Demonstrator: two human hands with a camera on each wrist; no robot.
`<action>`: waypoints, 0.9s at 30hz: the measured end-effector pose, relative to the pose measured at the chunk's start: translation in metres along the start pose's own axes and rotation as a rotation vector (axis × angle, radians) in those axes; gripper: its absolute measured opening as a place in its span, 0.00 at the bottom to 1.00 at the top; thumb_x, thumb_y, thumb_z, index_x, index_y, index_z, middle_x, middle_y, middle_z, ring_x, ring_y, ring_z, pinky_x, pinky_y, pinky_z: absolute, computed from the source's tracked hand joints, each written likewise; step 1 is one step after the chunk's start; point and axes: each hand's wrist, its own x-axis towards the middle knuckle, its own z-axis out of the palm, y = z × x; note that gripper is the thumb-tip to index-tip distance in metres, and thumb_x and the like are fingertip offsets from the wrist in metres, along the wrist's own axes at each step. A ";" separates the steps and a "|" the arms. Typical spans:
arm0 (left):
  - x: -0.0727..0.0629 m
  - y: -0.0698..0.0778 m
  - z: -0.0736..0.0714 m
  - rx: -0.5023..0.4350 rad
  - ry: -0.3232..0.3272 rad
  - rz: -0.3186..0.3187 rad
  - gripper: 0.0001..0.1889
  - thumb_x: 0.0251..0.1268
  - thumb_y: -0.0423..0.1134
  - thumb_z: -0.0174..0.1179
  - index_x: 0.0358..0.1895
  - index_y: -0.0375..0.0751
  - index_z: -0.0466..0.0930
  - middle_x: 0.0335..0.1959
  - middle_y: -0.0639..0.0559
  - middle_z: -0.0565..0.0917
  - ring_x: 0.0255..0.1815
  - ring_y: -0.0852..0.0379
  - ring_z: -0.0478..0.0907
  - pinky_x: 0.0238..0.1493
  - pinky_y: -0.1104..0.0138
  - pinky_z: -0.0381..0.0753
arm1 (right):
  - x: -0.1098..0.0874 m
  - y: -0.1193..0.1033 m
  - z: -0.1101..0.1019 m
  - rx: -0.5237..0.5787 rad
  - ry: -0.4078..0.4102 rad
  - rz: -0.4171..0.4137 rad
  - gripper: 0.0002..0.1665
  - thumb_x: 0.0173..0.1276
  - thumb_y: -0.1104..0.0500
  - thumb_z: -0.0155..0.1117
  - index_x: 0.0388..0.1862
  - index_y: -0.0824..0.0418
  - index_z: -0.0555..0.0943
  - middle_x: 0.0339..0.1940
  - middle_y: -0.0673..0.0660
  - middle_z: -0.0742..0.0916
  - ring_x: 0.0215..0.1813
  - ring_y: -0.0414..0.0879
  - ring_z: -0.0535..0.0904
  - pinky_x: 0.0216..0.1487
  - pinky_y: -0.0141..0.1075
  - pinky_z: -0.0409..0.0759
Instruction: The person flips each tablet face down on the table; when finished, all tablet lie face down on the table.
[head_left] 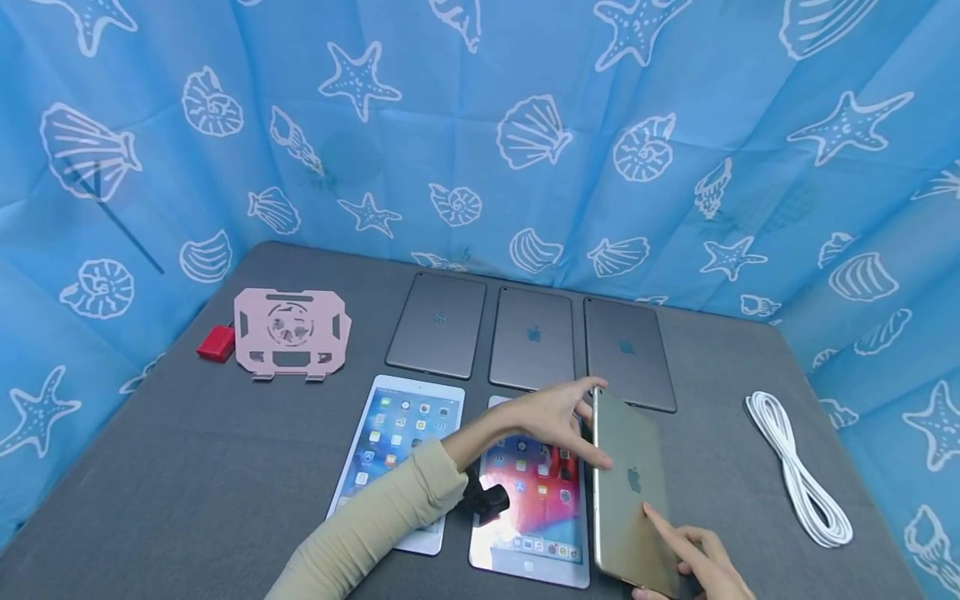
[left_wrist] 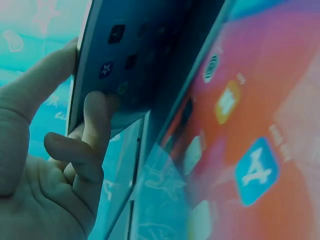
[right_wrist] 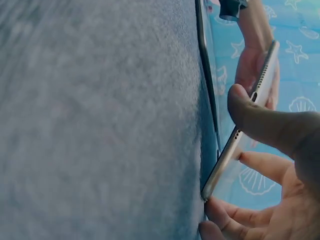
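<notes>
Beige-sleeved left forearm [head_left: 367, 525], nearest the head camera, enters at 8 o'clock on a dial centred on the tilted gold tablet [head_left: 633, 450]. The left hand [head_left: 551, 414] grips this tablet's raised long edge at 9 to 10 o'clock, thumb on the back and other fingers curled under the screen side. The right hand [head_left: 701, 557], at 4 to 5 o'clock, holds the lower corner: its thumb lies over the short edge and one finger touches the back. The opposite long edge meets the table [head_left: 187, 492], so the tablet leans, logo side up; icons show dimly on its underside, whether lit or reflected cannot be told.

At 9 o'clock, two tablets lie flat with bright screens upward: the middle white tablet [head_left: 543, 537] just beside the gold one, the left white tablet [head_left: 390, 442] farther out. Three dark tablets lie back upward at 10 [head_left: 437, 342], 11 [head_left: 532, 358] and 12 o'clock [head_left: 637, 362]. A pink stand [head_left: 324, 333] with a red block [head_left: 217, 343] lies toward 10 o'clock; a white cable [head_left: 797, 467], at 3.

Progress, as judged: two screens are exposed, the gold tablet's handling is midway, and the three dark tablets appear untouched.
</notes>
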 end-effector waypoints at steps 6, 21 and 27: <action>0.006 -0.008 0.009 -0.016 0.007 -0.001 0.57 0.56 0.37 0.76 0.82 0.39 0.43 0.24 0.58 0.84 0.18 0.58 0.79 0.35 0.76 0.78 | 0.002 0.017 0.001 -0.054 0.068 -0.037 0.59 0.53 0.35 0.79 0.80 0.53 0.66 0.56 0.67 0.74 0.45 0.46 0.70 0.38 0.39 0.71; 0.017 -0.012 0.030 0.097 0.087 -0.087 0.57 0.54 0.39 0.78 0.82 0.43 0.47 0.14 0.58 0.77 0.12 0.63 0.72 0.19 0.75 0.70 | 0.001 0.037 0.004 -0.042 0.231 -0.065 0.53 0.47 0.38 0.84 0.71 0.56 0.76 0.49 0.64 0.70 0.48 0.51 0.67 0.37 0.36 0.70; 0.018 -0.010 0.032 0.158 0.107 -0.101 0.56 0.53 0.42 0.79 0.82 0.43 0.50 0.13 0.59 0.76 0.11 0.63 0.73 0.19 0.74 0.72 | 0.002 0.043 0.001 -0.034 0.235 -0.129 0.51 0.47 0.46 0.86 0.68 0.63 0.76 0.44 0.62 0.67 0.47 0.51 0.64 0.36 0.32 0.69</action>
